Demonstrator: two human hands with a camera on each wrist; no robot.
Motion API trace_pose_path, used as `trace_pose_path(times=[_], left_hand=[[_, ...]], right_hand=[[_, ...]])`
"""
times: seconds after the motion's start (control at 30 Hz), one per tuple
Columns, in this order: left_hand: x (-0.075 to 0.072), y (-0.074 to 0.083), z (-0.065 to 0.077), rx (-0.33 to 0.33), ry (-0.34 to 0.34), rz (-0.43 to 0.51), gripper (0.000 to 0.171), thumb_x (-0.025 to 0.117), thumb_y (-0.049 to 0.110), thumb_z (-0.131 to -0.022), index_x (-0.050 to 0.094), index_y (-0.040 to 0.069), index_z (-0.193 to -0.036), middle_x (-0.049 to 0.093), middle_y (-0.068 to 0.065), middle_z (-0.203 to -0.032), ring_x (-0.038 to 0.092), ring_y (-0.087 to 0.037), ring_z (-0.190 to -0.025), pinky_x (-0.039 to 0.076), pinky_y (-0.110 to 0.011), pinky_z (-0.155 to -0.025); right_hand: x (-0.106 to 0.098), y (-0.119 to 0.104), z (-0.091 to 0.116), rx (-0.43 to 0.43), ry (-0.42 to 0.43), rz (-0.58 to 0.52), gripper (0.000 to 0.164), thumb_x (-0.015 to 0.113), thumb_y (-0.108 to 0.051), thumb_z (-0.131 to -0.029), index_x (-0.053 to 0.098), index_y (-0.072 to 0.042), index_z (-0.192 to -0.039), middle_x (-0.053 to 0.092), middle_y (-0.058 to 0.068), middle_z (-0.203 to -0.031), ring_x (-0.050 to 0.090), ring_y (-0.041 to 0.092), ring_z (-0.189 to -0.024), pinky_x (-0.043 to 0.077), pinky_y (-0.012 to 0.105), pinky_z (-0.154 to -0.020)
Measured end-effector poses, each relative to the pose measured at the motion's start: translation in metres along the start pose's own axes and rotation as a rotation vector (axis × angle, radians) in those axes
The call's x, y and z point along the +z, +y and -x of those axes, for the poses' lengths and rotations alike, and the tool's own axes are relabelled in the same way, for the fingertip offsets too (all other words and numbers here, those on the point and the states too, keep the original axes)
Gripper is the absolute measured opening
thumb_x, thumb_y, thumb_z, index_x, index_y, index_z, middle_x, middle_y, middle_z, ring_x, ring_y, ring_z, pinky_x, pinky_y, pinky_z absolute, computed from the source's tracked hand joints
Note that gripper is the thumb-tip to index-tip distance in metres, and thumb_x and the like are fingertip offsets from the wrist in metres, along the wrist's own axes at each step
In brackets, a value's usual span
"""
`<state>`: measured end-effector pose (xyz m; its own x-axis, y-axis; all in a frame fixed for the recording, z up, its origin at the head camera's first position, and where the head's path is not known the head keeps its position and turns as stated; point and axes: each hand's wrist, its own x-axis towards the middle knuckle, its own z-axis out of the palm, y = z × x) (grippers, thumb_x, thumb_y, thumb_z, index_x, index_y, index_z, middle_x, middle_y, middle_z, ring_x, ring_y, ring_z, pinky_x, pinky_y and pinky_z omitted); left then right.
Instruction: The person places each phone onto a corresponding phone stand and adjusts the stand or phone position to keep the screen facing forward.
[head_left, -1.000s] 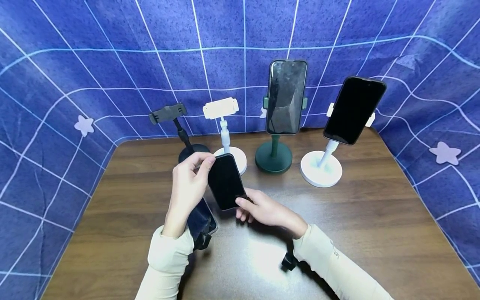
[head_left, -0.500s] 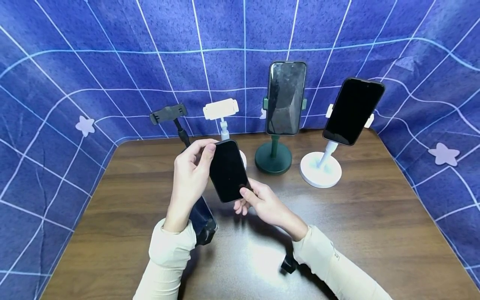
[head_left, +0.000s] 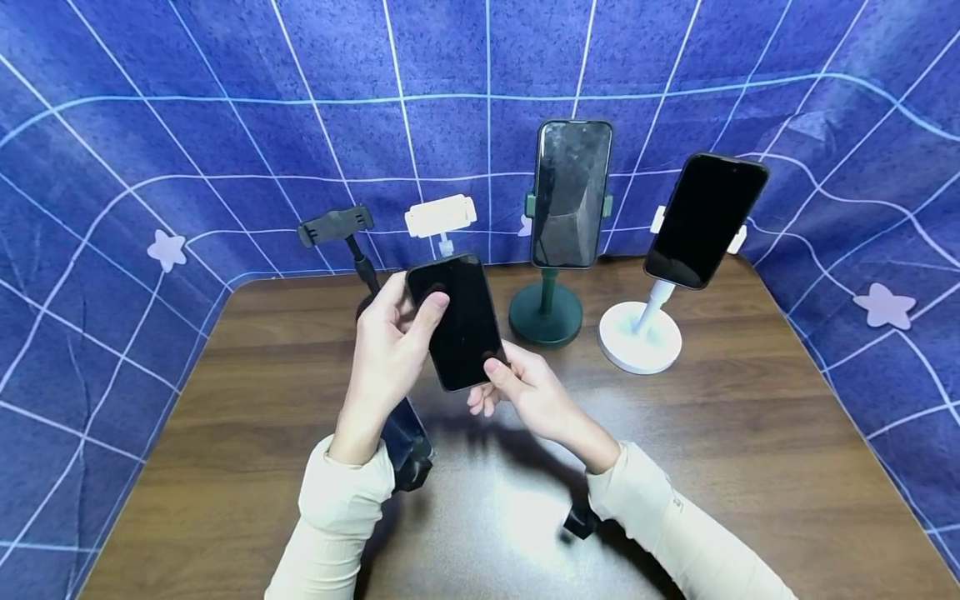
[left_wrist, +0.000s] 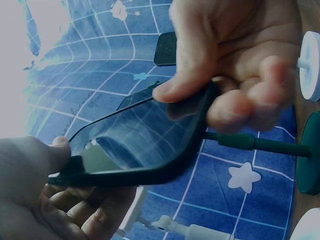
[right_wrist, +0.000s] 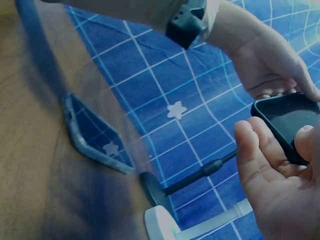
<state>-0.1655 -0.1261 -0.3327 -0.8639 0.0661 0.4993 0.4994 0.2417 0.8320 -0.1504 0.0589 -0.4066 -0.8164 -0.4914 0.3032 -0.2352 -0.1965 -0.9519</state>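
A dark smartphone (head_left: 467, 329) with a black screen is held up by both hands, tilted, above the table. My left hand (head_left: 393, 350) grips its upper left corner, thumb lying on the screen. At its lower right edge, my right hand (head_left: 538, 398) pinches the phone, thumb on the front and fingers behind. In the left wrist view both thumbs press the glass of the phone (left_wrist: 145, 135). Just behind it in the head view stands a white phone stand (head_left: 441, 217), its base hidden. A black phone stand (head_left: 337, 225) is to its left, base mostly hidden by the left hand.
A green stand (head_left: 546, 312) bears an upright phone (head_left: 572, 196). Right of it, a white stand (head_left: 640, 337) bears a tilted phone (head_left: 707, 221). Another phone (head_left: 405, 433) lies on the wooden table (head_left: 247, 400) beside my left forearm. A blue cloth (head_left: 300, 133) surrounds the table.
Both hands have raised the phone, moving it toward the back and slightly right; it now covers the white stand's base. My left thumb has moved farther onto the screen.
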Motion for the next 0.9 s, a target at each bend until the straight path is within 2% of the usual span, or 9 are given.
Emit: trace_pose_path(times=[0.1, 0.2, 0.27, 0.33, 0.5, 0.6, 0.73, 0.8, 0.9], left_hand=[[0.003, 0.0, 0.003, -0.009, -0.043, -0.027, 0.021, 0.065, 0.021, -0.095, 0.062, 0.005, -0.108, 0.072, -0.011, -0.085, 0.066, -0.012, -0.063, 0.049, -0.018, -0.052], [0.006, -0.001, 0.007, -0.018, -0.083, -0.048, 0.02, 0.067, 0.024, -0.093, 0.063, 0.008, -0.104, 0.07, -0.007, -0.076, 0.061, -0.011, -0.054, 0.045, -0.02, -0.044], [0.008, -0.001, 0.008, -0.023, -0.097, -0.033, 0.02, 0.068, 0.024, -0.093, 0.063, 0.008, -0.104, 0.069, -0.007, -0.074, 0.06, -0.012, -0.05, 0.048, -0.023, -0.043], [0.009, 0.0, 0.009, -0.023, -0.096, 0.004, 0.022, 0.068, 0.024, -0.093, 0.063, 0.007, -0.106, 0.072, -0.009, -0.08, 0.065, -0.014, -0.054, 0.054, -0.028, -0.046], [0.01, 0.004, 0.007, -0.009, -0.058, 0.069, 0.022, 0.067, 0.022, -0.093, 0.064, 0.004, -0.105, 0.072, -0.013, -0.081, 0.068, -0.019, -0.057, 0.056, -0.034, -0.048], [0.008, 0.005, 0.006, -0.025, -0.043, 0.104, 0.022, 0.067, 0.02, -0.093, 0.063, 0.002, -0.105, 0.072, -0.016, -0.083, 0.069, -0.021, -0.059, 0.057, -0.037, -0.05], [0.007, 0.005, 0.005, -0.049, -0.035, 0.118, 0.025, 0.068, 0.02, -0.093, 0.063, 0.0, -0.107, 0.073, -0.018, -0.086, 0.07, -0.022, -0.064, 0.057, -0.041, -0.051], [0.007, 0.004, 0.005, -0.053, -0.035, 0.117, 0.026, 0.068, 0.02, -0.092, 0.064, 0.0, -0.108, 0.073, -0.018, -0.086, 0.071, -0.022, -0.067, 0.057, -0.039, -0.051], [0.008, 0.003, 0.003, -0.038, -0.027, 0.083, 0.027, 0.07, 0.022, -0.091, 0.065, 0.001, -0.108, 0.073, -0.016, -0.085, 0.071, -0.02, -0.071, 0.057, -0.032, -0.053]], right_hand=[[-0.002, -0.007, -0.004, -0.011, 0.008, -0.069, 0.041, 0.038, -0.026, -0.106, 0.048, 0.009, -0.124, 0.062, 0.035, -0.079, 0.066, 0.033, -0.071, 0.055, 0.033, -0.06], [-0.006, -0.015, -0.008, -0.014, 0.03, -0.109, 0.046, 0.039, -0.032, -0.105, 0.047, 0.007, -0.129, 0.063, 0.033, -0.083, 0.066, 0.03, -0.072, 0.054, 0.03, -0.061], [-0.009, -0.02, -0.01, -0.014, 0.041, -0.118, 0.046, 0.04, -0.033, -0.105, 0.047, 0.005, -0.131, 0.064, 0.03, -0.084, 0.065, 0.03, -0.073, 0.054, 0.029, -0.061], [-0.011, -0.025, -0.013, -0.02, 0.046, -0.102, 0.042, 0.04, -0.03, -0.106, 0.048, 0.004, -0.13, 0.065, 0.028, -0.084, 0.065, 0.031, -0.073, 0.054, 0.03, -0.061], [-0.014, -0.033, -0.017, -0.065, 0.07, 0.02, 0.03, 0.043, -0.021, -0.106, 0.055, 0.005, -0.116, 0.065, 0.027, -0.078, 0.065, 0.033, -0.07, 0.053, 0.034, -0.058], [-0.016, -0.037, -0.02, -0.084, 0.117, 0.141, 0.025, 0.045, -0.02, -0.105, 0.058, 0.001, -0.109, 0.067, 0.022, -0.077, 0.064, 0.033, -0.067, 0.053, 0.036, -0.056], [-0.02, -0.043, -0.025, -0.087, 0.188, 0.284, 0.019, 0.049, -0.02, -0.103, 0.061, -0.005, -0.107, 0.067, 0.014, -0.075, 0.062, 0.03, -0.06, 0.052, 0.035, -0.054], [-0.022, -0.046, -0.028, -0.086, 0.216, 0.32, 0.017, 0.052, -0.019, -0.102, 0.061, -0.006, -0.107, 0.068, 0.012, -0.078, 0.062, 0.028, -0.058, 0.053, 0.034, -0.054], [-0.022, -0.05, -0.032, -0.088, 0.233, 0.304, 0.015, 0.055, -0.015, -0.1, 0.061, -0.005, -0.109, 0.069, 0.015, -0.083, 0.062, 0.029, -0.056, 0.054, 0.034, -0.052]])
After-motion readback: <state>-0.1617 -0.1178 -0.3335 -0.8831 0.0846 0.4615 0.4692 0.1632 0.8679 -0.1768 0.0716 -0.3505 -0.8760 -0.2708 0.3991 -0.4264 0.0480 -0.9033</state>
